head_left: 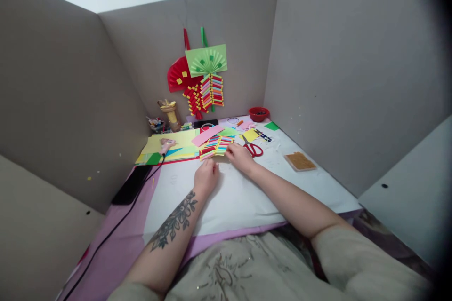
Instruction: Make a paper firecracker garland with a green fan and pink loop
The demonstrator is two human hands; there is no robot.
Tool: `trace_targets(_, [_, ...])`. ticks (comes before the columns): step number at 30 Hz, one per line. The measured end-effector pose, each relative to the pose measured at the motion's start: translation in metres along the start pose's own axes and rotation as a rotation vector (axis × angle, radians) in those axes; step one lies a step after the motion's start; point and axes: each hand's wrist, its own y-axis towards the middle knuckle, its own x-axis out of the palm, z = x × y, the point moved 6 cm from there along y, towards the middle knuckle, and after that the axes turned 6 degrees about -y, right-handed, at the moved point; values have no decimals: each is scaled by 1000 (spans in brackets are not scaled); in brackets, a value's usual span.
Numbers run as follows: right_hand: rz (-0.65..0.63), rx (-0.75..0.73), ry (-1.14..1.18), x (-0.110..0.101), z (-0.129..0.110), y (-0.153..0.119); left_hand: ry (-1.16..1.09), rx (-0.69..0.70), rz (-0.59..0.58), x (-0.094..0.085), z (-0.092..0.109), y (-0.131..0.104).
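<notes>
A string of colourful rolled-paper firecrackers [216, 144], red, pink, blue and green with yellow ends, lies in front of me on the white sheet. At its right end, the fingers of my right hand [240, 156] are closed on the edge. My left hand [206, 178] is curled shut just under the string's lower left end; anything in its fingers is hidden. Directly behind the string rests a pink paper strip [207, 136]. Red-handled scissors [254, 150] lie just beyond my right hand.
Left are a pink glue gun [167, 143] with a black cord and a black phone-like slab [131, 185]. A utility knife [263, 136], red bowl [259, 114] and square brown tray [301, 161] sit right. Grey panels enclose the table; finished paper ornaments [208, 61] hang behind.
</notes>
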Motion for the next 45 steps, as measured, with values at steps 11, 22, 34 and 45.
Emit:
trace_targets(11, [19,-17,44,0,-2,-5,156,-51,-14,10,1,7])
trace_targets(22, [-84,13,-3,11,4,-6,209,-96,-51,17,-6,7])
trace_targets(34, [-164,-24,-53,18,6,-10,178,-127,-103,16,-4,8])
trace_targets(45, [-303,-286,78,48,-14,-6,50,-151,-92,9,-3,7])
